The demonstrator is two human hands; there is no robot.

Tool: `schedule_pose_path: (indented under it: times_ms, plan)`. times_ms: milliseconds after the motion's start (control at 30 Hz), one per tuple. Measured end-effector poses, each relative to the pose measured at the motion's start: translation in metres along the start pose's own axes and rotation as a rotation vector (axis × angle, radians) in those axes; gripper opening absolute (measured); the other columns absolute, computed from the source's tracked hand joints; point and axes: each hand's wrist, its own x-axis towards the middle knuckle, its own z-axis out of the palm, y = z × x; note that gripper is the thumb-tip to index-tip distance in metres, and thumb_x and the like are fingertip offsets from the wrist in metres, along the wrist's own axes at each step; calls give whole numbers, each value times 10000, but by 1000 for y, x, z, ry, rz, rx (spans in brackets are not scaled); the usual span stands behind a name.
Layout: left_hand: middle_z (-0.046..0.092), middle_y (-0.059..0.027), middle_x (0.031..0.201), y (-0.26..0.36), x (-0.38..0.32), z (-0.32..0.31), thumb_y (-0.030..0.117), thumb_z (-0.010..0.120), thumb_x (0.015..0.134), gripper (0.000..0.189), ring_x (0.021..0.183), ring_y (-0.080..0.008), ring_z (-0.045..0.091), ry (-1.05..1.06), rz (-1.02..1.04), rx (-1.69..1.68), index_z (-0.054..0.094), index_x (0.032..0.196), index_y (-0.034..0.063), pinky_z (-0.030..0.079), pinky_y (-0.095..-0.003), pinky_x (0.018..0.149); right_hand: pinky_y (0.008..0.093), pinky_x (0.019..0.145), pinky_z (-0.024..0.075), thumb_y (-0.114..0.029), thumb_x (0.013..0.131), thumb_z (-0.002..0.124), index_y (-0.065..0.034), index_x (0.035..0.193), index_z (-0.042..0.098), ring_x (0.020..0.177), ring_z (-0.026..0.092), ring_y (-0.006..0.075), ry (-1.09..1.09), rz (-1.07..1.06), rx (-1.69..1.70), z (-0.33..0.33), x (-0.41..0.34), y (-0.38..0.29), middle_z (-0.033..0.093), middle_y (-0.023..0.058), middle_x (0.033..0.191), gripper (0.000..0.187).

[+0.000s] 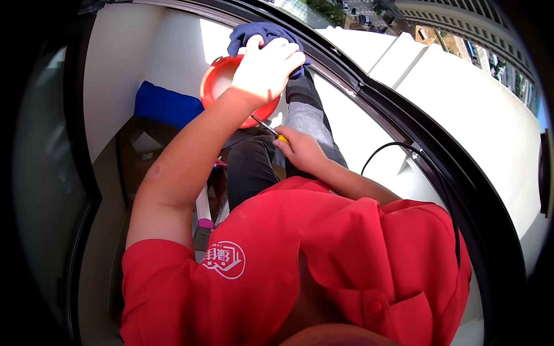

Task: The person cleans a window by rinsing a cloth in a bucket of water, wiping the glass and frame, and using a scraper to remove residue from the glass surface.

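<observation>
Upper middle, my left hand [268,69] rests on a bunched dark blue cloth [264,32], fingers spread over it and gripping part of it. The cloth lies beside the window frame, at the far rim of a red bucket [207,88]. Whitish liquid shows inside the bucket, which my left wrist and forearm partly cover. In my right hand [301,149], near my knees, is a screwdriver [269,127] with a yellow handle and a metal shaft. Its shaft points up-left, its tip overlapping the bucket's near rim in the picture.
A black window frame [381,93] curves along the right, with a white outer ledge [467,99] and a deep drop beyond. Against it loops a black cable [381,149]. Blue fabric [166,104] lies left of the bucket. Part of a ladder [202,207] shows beneath my left arm.
</observation>
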Motion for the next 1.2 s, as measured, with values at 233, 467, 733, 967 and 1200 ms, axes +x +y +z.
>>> schedule_pose_path:
  times_ms: [233, 467, 733, 967, 1200]
  plan:
    - [583, -11, 1057, -4, 4, -8, 63, 592, 748, 311, 1088, -171, 527, 5, -92, -49, 559, 1050, 130, 276, -471, 951, 445, 733, 487, -306, 915, 554, -64, 1152, 549, 863, 626, 360, -6, 11, -23, 5, -5, 16, 657, 169, 944, 339]
    - [576, -25, 993, 108, 35, 57, 89, 540, 772, 222, 1011, -194, 515, -135, 28, -475, 593, 988, 100, 302, -429, 866, 459, 730, 486, -210, 882, 535, -7, 998, 583, 873, 607, 395, 141, -182, 33, 22, 2, 41, 641, 200, 939, 239]
    - [568, -23, 956, 101, 47, 57, 170, 555, 812, 197, 992, -180, 515, -173, 330, -119, 598, 999, 128, 348, -426, 906, 472, 718, 484, -233, 882, 540, -18, 993, 574, 864, 611, 389, 75, -82, -10, 24, 12, 27, 636, 206, 916, 244]
    - [576, -37, 904, 69, 34, 49, 152, 570, 783, 188, 950, -188, 533, -5, 170, -350, 600, 965, 112, 334, -423, 859, 488, 717, 483, -330, 919, 523, -45, 1064, 566, 858, 612, 396, 65, 21, 10, -10, 4, 2, 641, 203, 938, 323]
    - [543, -58, 1249, 103, 42, 57, 137, 521, 835, 345, 1168, -212, 468, -319, 137, -287, 579, 1173, 106, 310, -531, 961, 477, 735, 490, -279, 915, 508, -26, 1077, 569, 883, 609, 407, 127, -57, 23, -4, 5, 18, 639, 216, 960, 307]
